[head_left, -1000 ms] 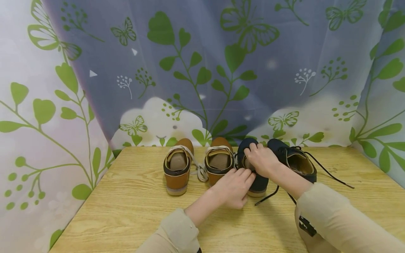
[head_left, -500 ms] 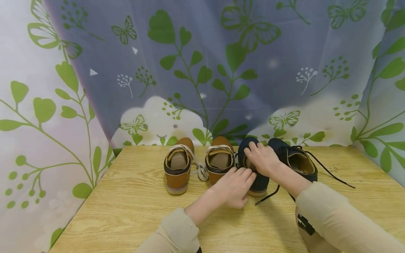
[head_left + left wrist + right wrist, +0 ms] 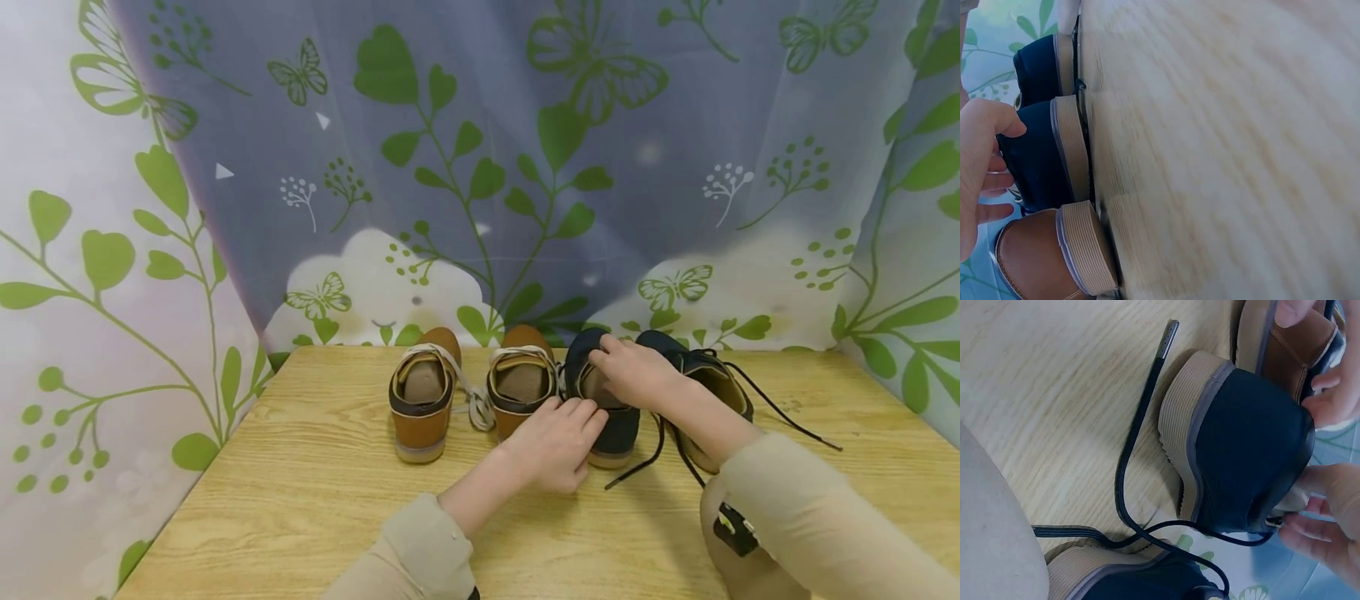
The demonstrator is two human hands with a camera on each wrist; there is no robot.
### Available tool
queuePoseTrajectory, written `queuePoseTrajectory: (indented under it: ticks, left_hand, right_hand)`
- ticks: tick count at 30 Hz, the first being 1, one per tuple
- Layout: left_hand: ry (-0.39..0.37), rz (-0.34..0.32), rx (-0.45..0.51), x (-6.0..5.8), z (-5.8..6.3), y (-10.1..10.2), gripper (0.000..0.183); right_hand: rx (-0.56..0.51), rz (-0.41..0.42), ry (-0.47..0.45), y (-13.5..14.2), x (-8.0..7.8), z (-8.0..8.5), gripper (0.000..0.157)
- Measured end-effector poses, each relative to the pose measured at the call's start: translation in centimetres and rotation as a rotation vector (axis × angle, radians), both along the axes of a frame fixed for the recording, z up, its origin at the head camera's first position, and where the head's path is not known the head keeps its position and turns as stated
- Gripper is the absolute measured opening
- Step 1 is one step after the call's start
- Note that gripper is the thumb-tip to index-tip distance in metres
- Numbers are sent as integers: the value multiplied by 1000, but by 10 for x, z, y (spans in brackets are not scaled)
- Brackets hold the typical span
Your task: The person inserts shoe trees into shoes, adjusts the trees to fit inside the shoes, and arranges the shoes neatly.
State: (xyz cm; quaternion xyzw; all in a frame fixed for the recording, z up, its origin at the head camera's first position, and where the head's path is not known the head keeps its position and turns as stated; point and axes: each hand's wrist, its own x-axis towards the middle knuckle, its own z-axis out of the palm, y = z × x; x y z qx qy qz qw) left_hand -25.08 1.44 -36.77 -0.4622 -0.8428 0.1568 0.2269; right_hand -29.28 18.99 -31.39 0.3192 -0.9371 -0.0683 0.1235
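Observation:
A navy shoe (image 3: 613, 437) stands on the table, heel toward me. My left hand (image 3: 555, 446) holds its heel; the thumb lies on the back of the heel (image 3: 1035, 159), with the other fingers over the collar. At the opening, my right hand (image 3: 641, 375) grips the upper by its right side, thumb and fingers at the collar edge in the right wrist view. Exactly what these fingertips pinch is partly hidden. A second navy shoe (image 3: 720, 392) sits to the right, partly behind my right forearm, its black lace (image 3: 787, 408) loose.
Two brown shoes, one (image 3: 420, 429) further left and one (image 3: 521, 379) beside my left hand, stand in the same row with pale laces between them. Another black lace (image 3: 1121, 469) trails on the wooden table (image 3: 300, 500). A patterned curtain (image 3: 465, 208) hangs right behind the shoes.
My right hand has shifted slightly right and toward me, from the front of the opening to its side, showing more of the shoe's inside. My left hand stays at the heel.

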Motion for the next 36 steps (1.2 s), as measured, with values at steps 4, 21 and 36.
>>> queuePoseTrajectory:
  ticks: [4, 21, 36]
  left_hand:
    - [0, 0, 5, 0, 1, 0, 55]
    - [3, -11, 39, 1, 1, 1, 53]
    - [-8, 5, 4, 1, 1, 1, 55]
  right_hand:
    - [-59, 19, 3, 5, -2, 0, 21]
    - [-40, 45, 23, 3, -1, -2, 25]
    - [-1, -33, 29, -1, -1, -4, 32]
